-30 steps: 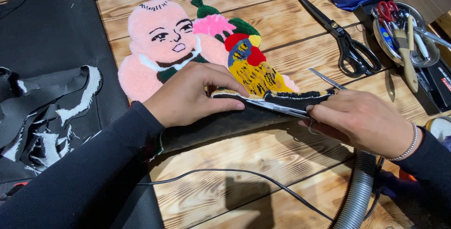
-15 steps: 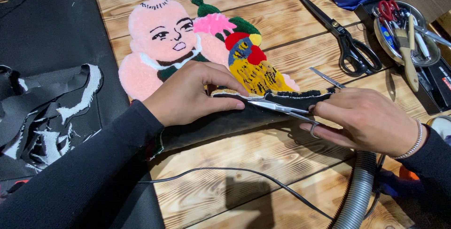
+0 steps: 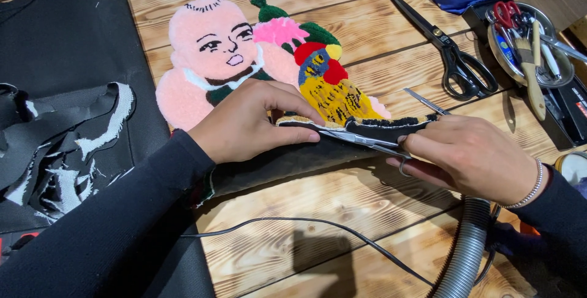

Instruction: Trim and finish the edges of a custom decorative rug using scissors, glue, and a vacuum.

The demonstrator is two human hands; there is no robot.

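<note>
From the head camera, a tufted rug piece lies on a wooden table, shaped as a pink bald figure beside a red, yellow and blue bird. Its long axis runs slantwise from the figure's head at upper left down to the bird's tail at lower right, where a black backing edge is folded up.

The left hand lies flat on the rug's lower edge, fingers spread only a little and pointing right, pressing the fabric down. The right hand is closed around the handles of small scissors, whose blades lie nearly level and point left toward the left fingertips, along the backing edge.

Large black-handled scissors rest farther back on the table, tips pointing up and left. A round metal tray of tools stands at the right. Black fabric scraps lie at the left, a grey ribbed hose and a thin black cable nearer the camera.
</note>
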